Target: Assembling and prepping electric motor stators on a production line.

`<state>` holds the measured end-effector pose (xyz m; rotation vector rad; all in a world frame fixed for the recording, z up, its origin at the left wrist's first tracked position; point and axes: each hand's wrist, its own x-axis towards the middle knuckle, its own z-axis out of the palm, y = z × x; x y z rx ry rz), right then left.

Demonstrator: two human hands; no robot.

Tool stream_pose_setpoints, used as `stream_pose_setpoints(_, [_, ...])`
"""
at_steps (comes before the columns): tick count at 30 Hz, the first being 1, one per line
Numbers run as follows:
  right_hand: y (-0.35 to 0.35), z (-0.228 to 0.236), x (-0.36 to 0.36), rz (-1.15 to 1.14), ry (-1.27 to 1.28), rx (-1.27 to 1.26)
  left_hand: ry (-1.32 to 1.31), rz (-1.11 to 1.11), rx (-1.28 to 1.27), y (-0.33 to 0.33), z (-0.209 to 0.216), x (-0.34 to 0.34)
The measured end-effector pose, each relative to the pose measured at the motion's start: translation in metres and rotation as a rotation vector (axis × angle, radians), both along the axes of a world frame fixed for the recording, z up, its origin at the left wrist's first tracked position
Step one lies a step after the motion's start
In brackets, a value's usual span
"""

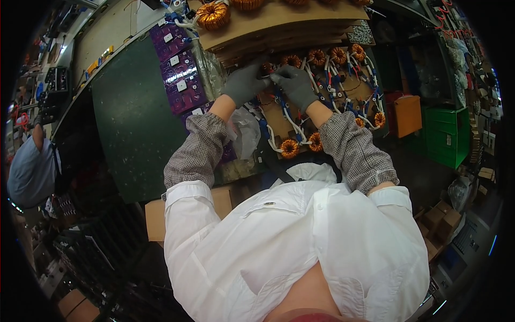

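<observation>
My left hand (244, 85) and my right hand (295, 87), both in dark grey gloves, meet at the left end of a cardboard sheet (348, 86). Their fingers are bent together around something small, mostly hidden by the gloves. Just beyond the fingertips shows part of a copper-wound ring coil (266, 68). More ring coils (316, 57) line the far side of the sheet, and others (289, 148) sit at its near edge. White leads with blue sleeves (287, 112) run between them, some passing below my right hand.
Purple circuit boards (181, 85) form a column left of my hands, beside clear plastic wrap (244, 131). Stacked cardboard (284, 32) carrying larger coils (213, 15) rises beyond. A dark green surface (126, 107) lies left; a green bin (447, 137) stands right. Another person's sleeve (33, 169) is far left.
</observation>
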<state>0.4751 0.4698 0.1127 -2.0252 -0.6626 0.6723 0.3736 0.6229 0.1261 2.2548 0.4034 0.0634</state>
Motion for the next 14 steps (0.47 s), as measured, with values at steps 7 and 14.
stream_pose_setpoints(7, [0.005,0.021,-0.041,0.285,-0.537,0.209,-0.001,-0.159,0.305,-0.007,-0.014,0.001])
stream_pose_setpoints(14, [0.0,0.031,-0.04,0.052,0.164,0.5,0.336,-0.489,0.318,-0.004,0.032,-0.018])
